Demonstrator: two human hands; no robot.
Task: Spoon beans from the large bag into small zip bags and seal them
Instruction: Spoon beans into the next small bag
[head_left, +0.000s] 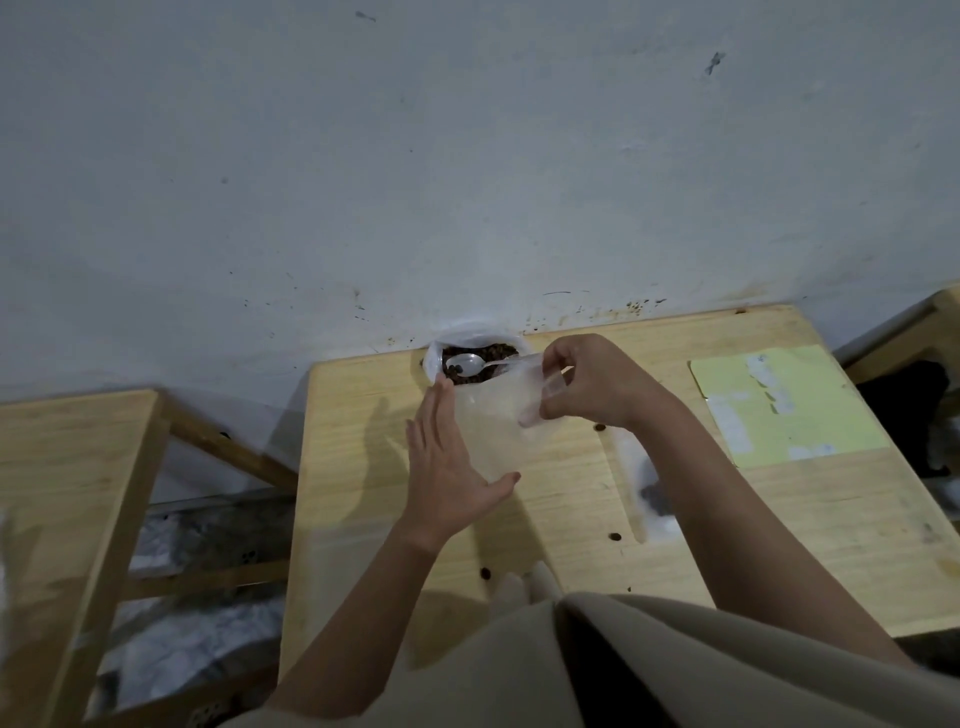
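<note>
I am looking down at a pale wooden counter (571, 519) that stands against a grey-white wall (467, 156).

My left hand (452, 467) is flat and upright, its four fingers pressed together and straight, the thumb stretched out toward 3 o'clock. The palm rests against the left side of one small zip bag (493, 421), clear and seemingly empty, which I hold up above the middle of the counter.

My right hand (592, 384) is at 3 o'clock from that bag. Its thumb and fingers are curled and pinch the bag's top right corner.

At 12 o'clock from the small bag, at the counter's far edge by the wall, sits the one large bag (447, 345), white plastic with its mouth rolled open. It is full of dark brown beans (496, 353). One clear plastic spoon (467, 364) lies on top of the beans, its bowl toward 9 o'clock and its handle running toward my right hand.

At 4 o'clock from my hands, partly hidden under my right forearm, lies a second small zip bag (644, 488) flat on the counter, with dark beans inside.

I count at least four loose beans (615, 537) scattered on the counter.

At 2 o'clock lies one pale yellow sheet (779, 405) with white patches on it.

At 9 o'clock, apart from the counter, stands one more wooden table (67, 467).
</note>
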